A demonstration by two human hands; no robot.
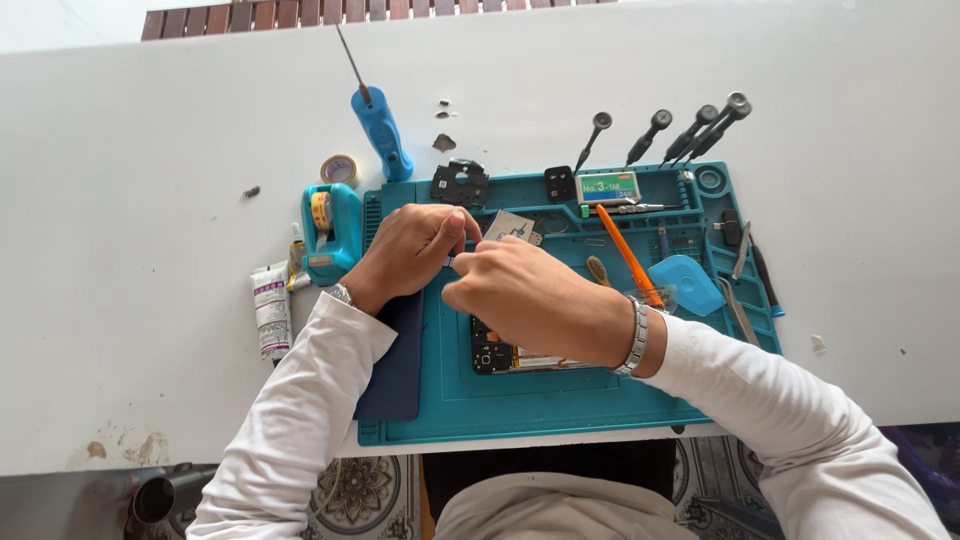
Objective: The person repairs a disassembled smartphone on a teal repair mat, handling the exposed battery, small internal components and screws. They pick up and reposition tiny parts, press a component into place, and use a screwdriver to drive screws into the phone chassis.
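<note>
Hands (470,270) pinched together over opened phone (500,352)

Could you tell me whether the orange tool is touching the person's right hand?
Apart. The head view shows bare teal mat between the orange tool and the right hand.

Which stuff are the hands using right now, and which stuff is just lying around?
In use:
left hand and right hand, fingertips together over something small
opened phone under the right hand
teal work mat

Lying about:
orange pry tool
screwdrivers
tape dispenser
white tube
blue-handled tool
</note>
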